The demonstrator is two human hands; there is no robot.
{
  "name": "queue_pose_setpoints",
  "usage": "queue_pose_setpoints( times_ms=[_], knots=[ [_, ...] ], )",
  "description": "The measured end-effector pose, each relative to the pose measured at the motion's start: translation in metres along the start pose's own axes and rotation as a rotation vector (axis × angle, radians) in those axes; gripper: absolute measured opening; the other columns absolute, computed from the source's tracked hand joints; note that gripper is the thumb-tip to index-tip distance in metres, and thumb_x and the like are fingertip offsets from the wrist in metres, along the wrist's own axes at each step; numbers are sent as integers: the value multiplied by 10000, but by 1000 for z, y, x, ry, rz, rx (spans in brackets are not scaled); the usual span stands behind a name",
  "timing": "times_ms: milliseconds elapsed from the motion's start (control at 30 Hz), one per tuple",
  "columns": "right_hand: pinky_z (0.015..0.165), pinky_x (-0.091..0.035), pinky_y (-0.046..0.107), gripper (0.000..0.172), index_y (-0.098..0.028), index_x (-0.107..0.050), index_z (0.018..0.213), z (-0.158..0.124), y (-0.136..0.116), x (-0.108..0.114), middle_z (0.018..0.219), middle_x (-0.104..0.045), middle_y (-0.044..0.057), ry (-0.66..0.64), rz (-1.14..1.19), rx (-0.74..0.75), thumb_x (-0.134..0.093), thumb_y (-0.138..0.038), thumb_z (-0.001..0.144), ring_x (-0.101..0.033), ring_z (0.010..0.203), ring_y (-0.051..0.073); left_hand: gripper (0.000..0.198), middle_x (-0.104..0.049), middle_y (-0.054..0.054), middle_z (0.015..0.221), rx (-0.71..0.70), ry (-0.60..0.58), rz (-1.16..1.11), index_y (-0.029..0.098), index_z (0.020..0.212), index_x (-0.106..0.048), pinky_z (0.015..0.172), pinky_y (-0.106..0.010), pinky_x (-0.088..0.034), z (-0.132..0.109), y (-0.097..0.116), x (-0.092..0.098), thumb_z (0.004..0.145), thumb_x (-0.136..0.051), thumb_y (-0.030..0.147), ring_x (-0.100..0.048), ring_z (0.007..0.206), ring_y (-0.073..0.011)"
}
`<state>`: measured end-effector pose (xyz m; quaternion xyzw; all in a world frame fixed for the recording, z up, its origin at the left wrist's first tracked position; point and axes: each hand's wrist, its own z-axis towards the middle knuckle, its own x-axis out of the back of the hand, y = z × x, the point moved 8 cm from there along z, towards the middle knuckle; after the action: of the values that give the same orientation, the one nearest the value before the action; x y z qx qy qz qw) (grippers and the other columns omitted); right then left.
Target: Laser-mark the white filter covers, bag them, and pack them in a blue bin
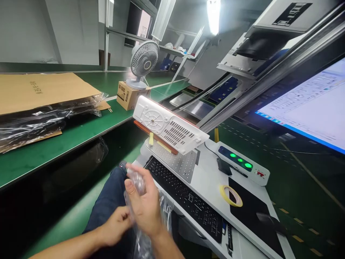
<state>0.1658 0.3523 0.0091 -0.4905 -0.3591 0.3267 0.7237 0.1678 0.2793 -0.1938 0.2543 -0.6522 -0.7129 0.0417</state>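
Note:
Both my hands are over my lap, working a clear plastic bag (pixel 161 208). My right hand (pixel 147 201) is in front, fingers curled round the crumpled top of the bag. My left hand (pixel 117 225) is just behind and below it, closed on the bag's lower part. Whatever the bag holds is hidden. A white plastic panel (pixel 168 127) with vent slots lies tilted on a perforated metal plate (pixel 178 162) ahead of my hands.
A black keyboard (pixel 188 198), a roll of yellow tape (pixel 231 196), a black mouse mat (pixel 253 208) and a white box with green lights (pixel 242 163) sit on the white desk. A monitor (pixel 309 104) is at right. A green bench at left holds cardboard (pixel 40 91), bagged items and a fan (pixel 144 63).

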Motion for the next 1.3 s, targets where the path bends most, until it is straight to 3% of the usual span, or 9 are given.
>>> queue_pose_setpoints(
  times_ms=[100,233,433,567,767,900,1033,1200,1300],
  knots=[
    [1314,-410,574,994,-421,-275,1750,13,18,13,1813,-329,76,-104,-24,-39,-825,-629,948,-424,1615,354,614,-787,-130,1066,-11,289,-106,140,1122,-818,965,-405,-549,0,30,53,985,-691,725,-686,1002,-283],
    [1332,-345,626,907,-333,-331,1724,-2,84,25,1730,-459,157,-184,-14,-278,-732,-687,991,-437,1608,358,504,-749,-90,1019,-79,458,-214,149,1044,-791,907,-339,-511,6,57,89,933,-813,641,-640,918,-215],
    [1083,-594,480,601,-247,-689,1414,-41,134,15,1381,-743,150,-340,68,-473,-792,-632,964,-722,1242,341,459,-746,-74,938,-84,350,-181,142,980,-794,871,-327,-491,9,66,78,841,-915,562,-640,866,-203],
    [909,-613,394,543,-219,-772,1202,-42,135,38,1193,-791,128,-215,43,-478,-745,-706,963,-743,1060,320,432,-743,-83,900,-134,262,-56,142,932,-771,863,-337,-490,9,76,71,929,-830,570,-652,860,-214],
    [680,-528,295,538,-222,-747,901,-38,125,76,758,-670,16,-6,18,-465,-768,-759,919,-611,712,192,530,-514,57,697,-48,566,-133,178,1079,-688,616,-250,-318,6,59,102,874,-869,632,-409,603,-102],
    [695,-566,316,493,-223,-759,973,-29,126,58,891,-737,30,62,416,-648,-923,-659,810,-664,775,207,622,-614,31,811,-44,589,-315,225,1351,-590,744,-280,-443,-6,54,101,904,-844,574,-566,748,-155],
    [772,-630,391,467,-207,-752,1016,-12,139,28,1001,-792,61,94,703,-781,-990,-486,727,-744,878,270,823,-748,-86,1123,128,448,-473,261,1541,-452,964,-412,-506,-23,27,76,874,-874,492,-700,1098,-268],
    [862,-647,452,433,-199,-740,1085,1,150,16,1113,-803,86,72,792,-797,-931,-443,781,-763,1044,325,699,-746,-57,938,187,380,-538,184,1346,-596,919,-396,-540,-32,10,49,764,-971,276,-753,884,-230],
    [811,-638,411,450,-220,-738,1069,5,145,29,1073,-797,54,151,735,-757,-965,-415,733,-758,986,296,611,-646,32,813,160,520,-569,199,1295,-625,796,-395,-597,-32,23,64,781,-949,267,-648,650,-147]
  ],
)
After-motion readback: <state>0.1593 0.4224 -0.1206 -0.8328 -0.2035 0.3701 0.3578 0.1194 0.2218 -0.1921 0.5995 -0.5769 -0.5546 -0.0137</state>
